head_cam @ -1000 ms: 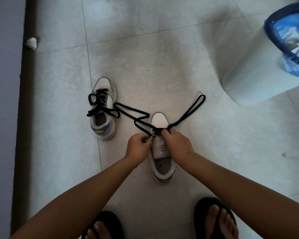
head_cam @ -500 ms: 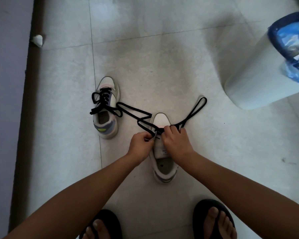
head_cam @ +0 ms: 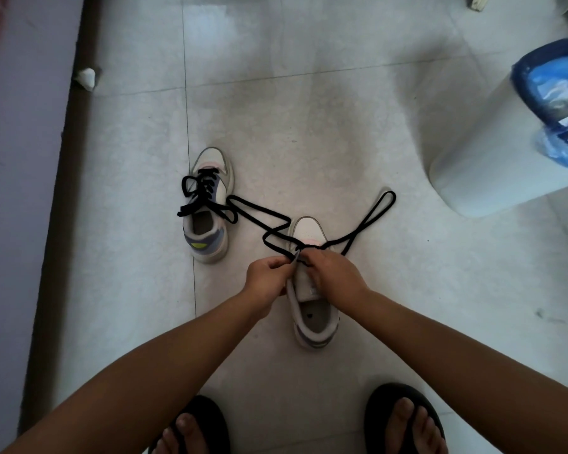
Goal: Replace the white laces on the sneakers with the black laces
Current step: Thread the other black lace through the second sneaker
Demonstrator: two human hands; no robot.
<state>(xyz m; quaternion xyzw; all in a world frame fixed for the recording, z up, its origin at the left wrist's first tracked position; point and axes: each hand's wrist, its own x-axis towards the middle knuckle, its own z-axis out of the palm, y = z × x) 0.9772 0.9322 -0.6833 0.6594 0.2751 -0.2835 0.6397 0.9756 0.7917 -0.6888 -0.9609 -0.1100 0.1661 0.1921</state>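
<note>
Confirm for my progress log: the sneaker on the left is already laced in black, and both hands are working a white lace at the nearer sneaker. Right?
Not quite. The head view shows the lace at the nearer sneaker is black, not white. The left sneaker is laced in black, and the left hand and right hand work there.

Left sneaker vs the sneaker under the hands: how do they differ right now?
The left sneaker is laced up its eyelets in black; the near sneaker has black lace only near its toe, both ends trailing across the floor. The left sneaker stands untouched; the left hand and right hand work on the near sneaker, the left pinching the lace tip. Both are pale, toes pointing away.
</note>
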